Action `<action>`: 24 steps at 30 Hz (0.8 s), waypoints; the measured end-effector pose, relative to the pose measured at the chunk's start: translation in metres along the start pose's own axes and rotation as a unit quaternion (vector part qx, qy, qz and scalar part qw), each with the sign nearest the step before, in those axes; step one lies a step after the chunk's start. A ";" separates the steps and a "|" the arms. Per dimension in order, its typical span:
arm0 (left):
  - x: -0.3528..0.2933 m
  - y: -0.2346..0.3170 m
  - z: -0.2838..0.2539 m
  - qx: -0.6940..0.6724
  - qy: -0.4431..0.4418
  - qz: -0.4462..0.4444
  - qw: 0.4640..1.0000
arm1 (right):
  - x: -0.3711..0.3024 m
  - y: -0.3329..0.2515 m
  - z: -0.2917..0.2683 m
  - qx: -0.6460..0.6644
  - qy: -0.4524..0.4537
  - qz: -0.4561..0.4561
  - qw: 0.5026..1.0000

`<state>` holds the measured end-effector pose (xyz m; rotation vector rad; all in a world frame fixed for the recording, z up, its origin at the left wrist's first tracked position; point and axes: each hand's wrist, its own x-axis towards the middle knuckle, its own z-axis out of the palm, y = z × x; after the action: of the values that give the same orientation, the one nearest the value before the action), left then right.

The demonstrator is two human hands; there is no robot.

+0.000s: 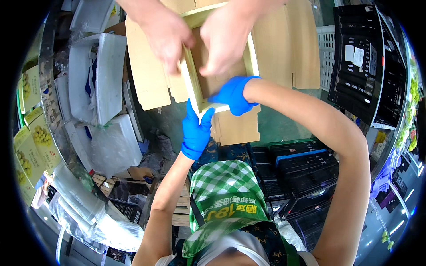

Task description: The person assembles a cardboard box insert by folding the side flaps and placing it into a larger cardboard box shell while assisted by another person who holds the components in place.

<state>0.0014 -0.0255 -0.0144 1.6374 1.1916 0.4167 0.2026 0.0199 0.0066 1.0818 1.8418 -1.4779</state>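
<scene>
A pale yellow cardboard box (254, 55) with a brown bottom stands open in front of me. My left hand (195, 134), in a blue glove, pinches its near left corner between thumb and fingers. Over the near wall reaches my right hand (236, 95), also gloved in blue. Its fingers bend inside the box and the wall lies in its grip; the fingertips are slightly blurred. Across from me, another person's bare left hand (226, 37) and right hand (165, 40) work at the box's left wall and inside, smeared by motion.
Flattened brown cardboard (284, 48) lies around and under the box. White foam boxes (111, 75) stand at left, above a plastic-wrapped stack (84, 199). Black crates (359, 66) are at far right, with more black crates (306, 168) near my right arm. Printed yellow-green cartons (37, 142) line the left rim.
</scene>
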 end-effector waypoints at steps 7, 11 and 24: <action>-0.002 -0.001 0.003 -0.014 0.009 0.012 1.000 | -0.002 0.000 0.033 -0.002 0.245 -0.059 0.968; -0.001 0.001 0.002 0.000 0.026 0.031 0.999 | -0.005 -0.010 0.050 0.016 0.466 -0.042 0.884; -0.002 0.002 0.010 -0.037 0.095 -0.002 0.995 | 0.006 -0.023 0.032 0.097 0.326 -0.008 0.940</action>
<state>0.0089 -0.0327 -0.0160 1.5572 1.3046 0.6180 0.1781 -0.0113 0.0055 1.8263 2.1536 -1.4342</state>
